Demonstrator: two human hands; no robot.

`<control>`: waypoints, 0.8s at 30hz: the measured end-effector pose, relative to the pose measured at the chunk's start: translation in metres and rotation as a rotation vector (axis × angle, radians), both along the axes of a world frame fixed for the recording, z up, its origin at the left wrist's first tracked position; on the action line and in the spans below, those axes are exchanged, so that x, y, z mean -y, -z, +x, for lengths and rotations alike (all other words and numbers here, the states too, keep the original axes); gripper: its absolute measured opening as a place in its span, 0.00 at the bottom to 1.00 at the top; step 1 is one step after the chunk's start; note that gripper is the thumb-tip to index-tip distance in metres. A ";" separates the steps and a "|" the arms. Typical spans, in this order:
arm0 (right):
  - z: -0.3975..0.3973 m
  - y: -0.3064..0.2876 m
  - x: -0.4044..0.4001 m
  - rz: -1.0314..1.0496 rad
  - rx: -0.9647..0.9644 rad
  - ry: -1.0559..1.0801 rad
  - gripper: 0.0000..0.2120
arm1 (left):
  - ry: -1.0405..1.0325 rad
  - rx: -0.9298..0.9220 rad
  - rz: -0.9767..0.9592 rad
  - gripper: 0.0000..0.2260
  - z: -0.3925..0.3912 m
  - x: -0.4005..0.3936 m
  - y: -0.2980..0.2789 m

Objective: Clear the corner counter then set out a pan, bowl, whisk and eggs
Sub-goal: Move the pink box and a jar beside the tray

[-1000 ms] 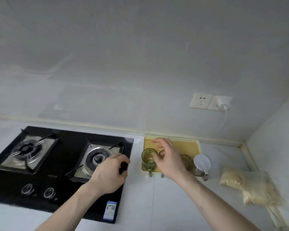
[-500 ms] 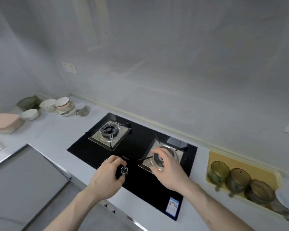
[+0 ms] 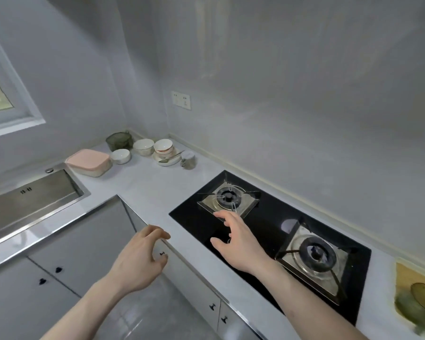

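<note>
Now both hands hold nothing: left hand (image 3: 140, 262) loosely curled, right hand (image 3: 241, 244) spread above the black glass hob (image 3: 268, 231). Clearing starts best with the white ceramic bowls (image 3: 152, 147) and pink lidded box (image 3: 90, 162) crowding the far-left desk (image 3: 142, 190) corner, lifted singly.

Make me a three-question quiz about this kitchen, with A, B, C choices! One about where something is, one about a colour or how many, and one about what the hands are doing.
1. Where is the pink lidded box?
A. On the stove
B. On the counter beside the sink
C. On the floor

2. How many burners does the black stove have?
A. One
B. Two
C. Four

3. What are the hands holding?
A. Nothing
B. A bowl
C. A spoon

Answers:
1. B: the box sits at the sink's far corner.
2. B: one burner lies near the corner, one nearer the yellow tray.
3. A: the left hand and right hand are both empty in the air.
</note>
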State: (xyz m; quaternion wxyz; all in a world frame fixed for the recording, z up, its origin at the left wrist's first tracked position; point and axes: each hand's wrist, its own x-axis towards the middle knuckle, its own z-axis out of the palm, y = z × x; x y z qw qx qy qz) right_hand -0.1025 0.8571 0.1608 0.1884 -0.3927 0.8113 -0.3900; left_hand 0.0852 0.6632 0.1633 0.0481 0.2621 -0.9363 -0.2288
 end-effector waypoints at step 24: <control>-0.120 0.014 0.324 0.023 0.143 -0.135 0.26 | -0.228 -0.037 0.024 0.17 -0.055 0.299 0.007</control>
